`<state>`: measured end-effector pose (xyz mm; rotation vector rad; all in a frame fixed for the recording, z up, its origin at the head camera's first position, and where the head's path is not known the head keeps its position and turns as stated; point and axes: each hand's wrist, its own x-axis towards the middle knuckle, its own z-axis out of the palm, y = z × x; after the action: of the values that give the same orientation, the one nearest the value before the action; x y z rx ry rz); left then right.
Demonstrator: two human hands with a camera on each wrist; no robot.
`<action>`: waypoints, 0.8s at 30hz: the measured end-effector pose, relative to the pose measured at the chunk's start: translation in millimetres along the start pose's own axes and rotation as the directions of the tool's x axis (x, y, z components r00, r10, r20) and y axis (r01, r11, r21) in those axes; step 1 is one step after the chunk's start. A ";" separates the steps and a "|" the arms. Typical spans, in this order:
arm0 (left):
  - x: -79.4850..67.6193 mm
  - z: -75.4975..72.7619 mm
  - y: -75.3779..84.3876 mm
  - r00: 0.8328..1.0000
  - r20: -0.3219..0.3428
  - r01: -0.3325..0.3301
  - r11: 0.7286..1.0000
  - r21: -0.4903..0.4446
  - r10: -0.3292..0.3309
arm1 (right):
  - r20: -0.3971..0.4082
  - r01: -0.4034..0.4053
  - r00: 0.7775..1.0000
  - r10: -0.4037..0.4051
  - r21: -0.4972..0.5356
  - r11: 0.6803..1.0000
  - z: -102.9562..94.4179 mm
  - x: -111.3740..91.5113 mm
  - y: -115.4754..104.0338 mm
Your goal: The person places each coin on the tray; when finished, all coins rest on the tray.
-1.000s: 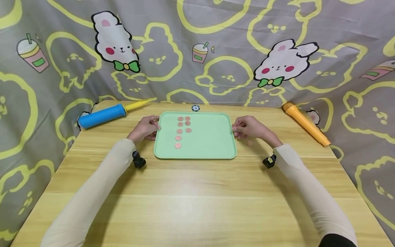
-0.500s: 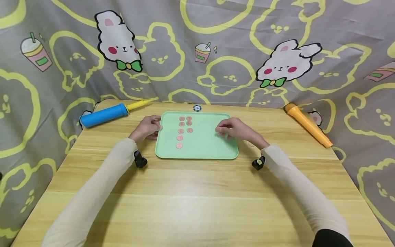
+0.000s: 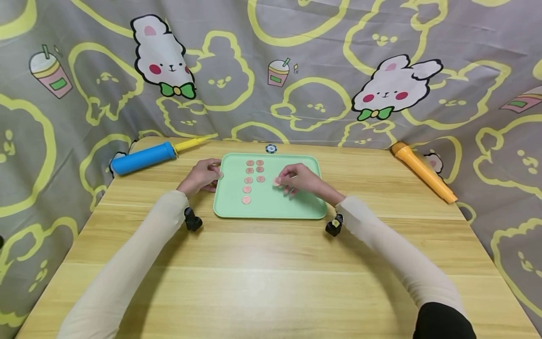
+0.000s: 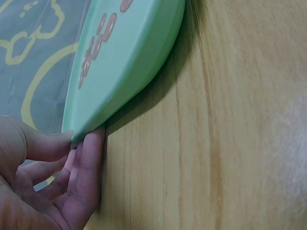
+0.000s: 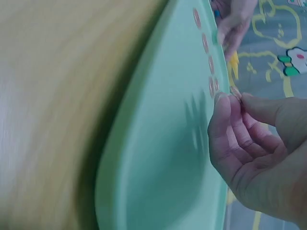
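Seemingly a coin (image 3: 277,181) between right hand (image 3: 301,181) fingers, over tray (image 3: 296,207)

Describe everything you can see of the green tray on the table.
The green tray is a pale mint rectangle with rounded corners and a low raised rim, plastic by its look. It lies flat on the wooden table. Copper coins lie in two columns on its left part. The left hand holds its left edge; the right hand pinches a coin above it.

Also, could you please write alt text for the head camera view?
A right hand pinches a coin over a green tray holding two columns of coins, while the left hand grips the tray's left edge.
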<state>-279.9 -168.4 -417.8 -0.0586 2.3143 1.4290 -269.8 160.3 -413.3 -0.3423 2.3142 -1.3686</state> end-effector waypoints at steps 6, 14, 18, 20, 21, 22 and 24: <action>-0.6 0.2 -0.3 1.000 -0.008 0.000 1.000 0.009 0.000 | 0.058 -0.044 0.998 0.040 0.079 0.996 17.6 6.2 -4.6; 1.0 0.8 0.2 1.000 -0.012 0.004 1.000 0.010 -0.003 | 0.101 -0.042 0.994 0.032 0.095 0.995 29.3 15.1 -11.5; 0.3 1.3 1.7 1.000 -0.007 0.005 1.000 0.003 -0.005 | 0.102 -0.045 0.994 0.040 0.043 0.998 32.3 18.3 -15.8; -0.5 1.4 2.2 1.000 -0.005 0.002 1.000 0.005 -0.002 | 0.094 -0.057 0.994 0.054 0.022 0.998 33.8 19.5 -17.4; -0.8 1.4 2.3 1.000 -0.005 0.001 1.000 0.009 0.000 | 0.092 -0.065 0.994 0.063 0.017 0.998 34.5 20.4 -17.6; -1.0 1.5 2.1 1.000 -0.005 0.000 1.000 0.012 0.000 | 0.090 -0.075 0.993 0.074 0.013 0.997 35.3 20.9 -18.0; -1.2 1.9 1.5 1.000 -0.006 -0.001 1.000 0.019 0.001 | 0.090 -0.095 0.992 0.094 0.007 0.995 36.5 22.0 -18.8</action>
<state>-278.5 -166.2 -416.9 -0.0559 2.3322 1.4092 -271.8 114.0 -417.4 -0.2810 2.2200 -1.2935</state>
